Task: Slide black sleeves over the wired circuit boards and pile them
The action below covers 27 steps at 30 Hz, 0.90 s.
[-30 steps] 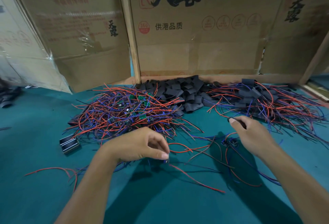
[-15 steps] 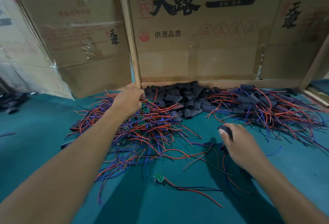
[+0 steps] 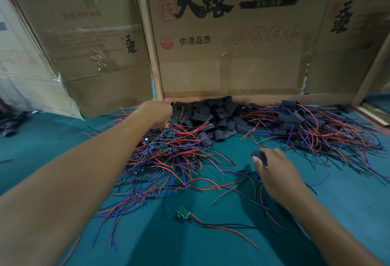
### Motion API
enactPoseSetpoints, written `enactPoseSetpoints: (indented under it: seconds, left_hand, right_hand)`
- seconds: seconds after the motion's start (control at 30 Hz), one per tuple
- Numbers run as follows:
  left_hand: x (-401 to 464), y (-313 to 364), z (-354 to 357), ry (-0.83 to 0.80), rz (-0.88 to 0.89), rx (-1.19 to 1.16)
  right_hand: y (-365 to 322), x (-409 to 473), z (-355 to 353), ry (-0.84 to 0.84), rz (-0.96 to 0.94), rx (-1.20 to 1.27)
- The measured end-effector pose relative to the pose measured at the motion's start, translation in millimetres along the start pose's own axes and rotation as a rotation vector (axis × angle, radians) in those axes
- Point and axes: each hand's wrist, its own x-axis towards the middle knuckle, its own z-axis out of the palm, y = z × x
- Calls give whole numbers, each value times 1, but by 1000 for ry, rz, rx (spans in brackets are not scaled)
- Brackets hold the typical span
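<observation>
near right hand (image 3: 274,172) — sleeve (image 3: 260,157) tilted upper-left

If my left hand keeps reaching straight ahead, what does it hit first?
Probably the pile of black sleeves, just beyond the left hand, then the cardboard box; depth is hard to judge.

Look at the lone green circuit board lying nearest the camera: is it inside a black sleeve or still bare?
Bare. The circuit board shows its green face uncovered on the table, its wires trailing right; no sleeve is on it.
</observation>
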Motion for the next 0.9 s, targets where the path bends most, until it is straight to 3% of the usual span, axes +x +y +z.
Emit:
enactPoseSetpoints:
  seconds: [0.17,0.6,0.7,0.9]
  left_hand:
    - [-10,-10,-7,176,48,26]
    - [-53,-30,-47,533,176,-1037]
    - [-64,-22,-49,532,211,-1285]
    - [-75,-4,-47,312,165,-1569]
  right_hand:
    - [1,-1,1,0,-9,2]
    - [1,-1,-1,31,-17,38]
    - [1,-2,-1,35,-20,34]
    - [-1,-2,-3,23,12,39]
